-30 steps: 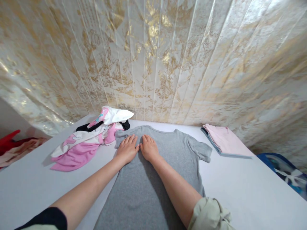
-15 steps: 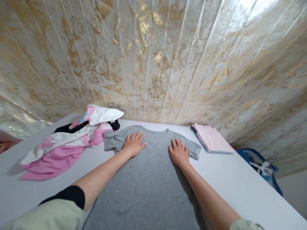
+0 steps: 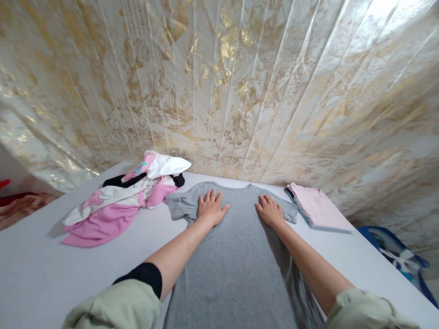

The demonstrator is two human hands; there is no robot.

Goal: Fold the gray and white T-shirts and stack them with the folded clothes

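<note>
Hands first: your left hand (image 3: 210, 209) lies palm down on the grey T-shirt (image 3: 236, 260), fingers fanned out, just inside its left sleeve and below the collar; your right hand (image 3: 270, 211) lies flat the same way near the right shoulder, fingers spread and pointing toward the wall; neither one pinches or grips any cloth. Both hands rest on the upper chest of the shirt, apart from each other, with bare grey fabric between them. The shirt lies flat on the pale worktop (image 3: 68, 269), collar toward the wall, lower part toward you and running out of the bottom of the view; its short sleeves stick out to either side; the cloth is plain heathered grey, smooth, with no print showing. To its left, close by the sleeve, you have a loose heap of pink and white clothes (image 3: 113, 210); to its right, just beside the other sleeve, lies a folded pink garment (image 3: 318, 208) with a grey edge beneath it.
</note>
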